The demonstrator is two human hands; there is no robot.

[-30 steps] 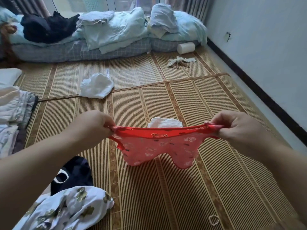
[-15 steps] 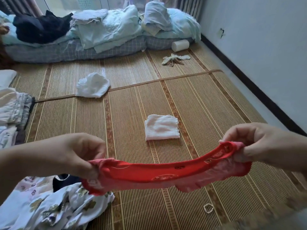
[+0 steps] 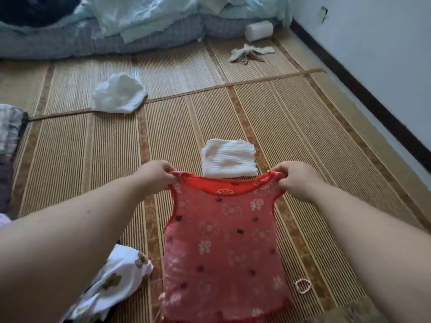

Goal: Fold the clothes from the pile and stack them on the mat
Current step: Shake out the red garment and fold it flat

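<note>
A small red sleeveless top with a pale printed pattern lies spread flat on the striped bamboo mat, neck end away from me. My left hand pinches its left shoulder strap and my right hand pinches its right one. Just beyond the top sits a folded white ribbed cloth. At the lower left, partly under my left arm, lies the pile's white garment with bear prints.
A crumpled white cloth lies on the mat at the left. Bedding, a white roll and a pale rag are at the back. A small white ring lies right of the top. The wall's dark baseboard runs along the right.
The red top was stretched in the air between my hands; now it is turned and laid out flat on the mat in front of the folded white cloth, my hands closer together.
</note>
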